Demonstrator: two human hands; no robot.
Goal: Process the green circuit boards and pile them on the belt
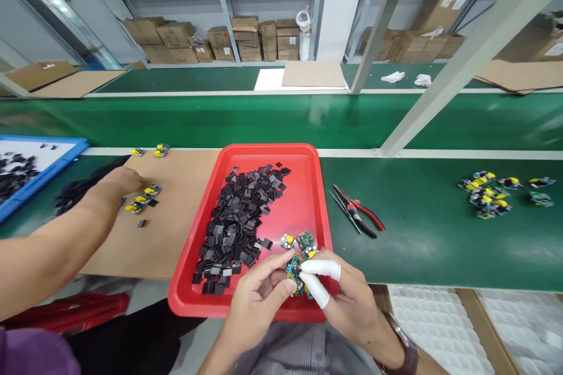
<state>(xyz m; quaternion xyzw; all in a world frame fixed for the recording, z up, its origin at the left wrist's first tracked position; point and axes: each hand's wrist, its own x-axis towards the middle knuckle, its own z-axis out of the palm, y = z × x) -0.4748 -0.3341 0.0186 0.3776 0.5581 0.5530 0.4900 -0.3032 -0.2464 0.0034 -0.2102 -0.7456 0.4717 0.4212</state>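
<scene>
Both my hands meet over the near right corner of a red tray [308, 155]. My left hand [257, 290] pinches a small green circuit board [295, 272] with yellow parts. My right hand [347, 299], with white finger cots on thumb and forefinger, grips the same board from the right. Two more small boards [299, 241] lie in the tray just beyond my fingers. A heap of small black flat pieces [240, 222] fills the tray's left and middle.
A co-worker's arm [65, 240] reaches from the left onto a brown cardboard sheet [185, 199] holding boards [143, 198]. Red-handled pliers [358, 211] lie right of the tray. Several boards [488, 190] sit far right on the green mat. A blue tray [53, 155] stands far left.
</scene>
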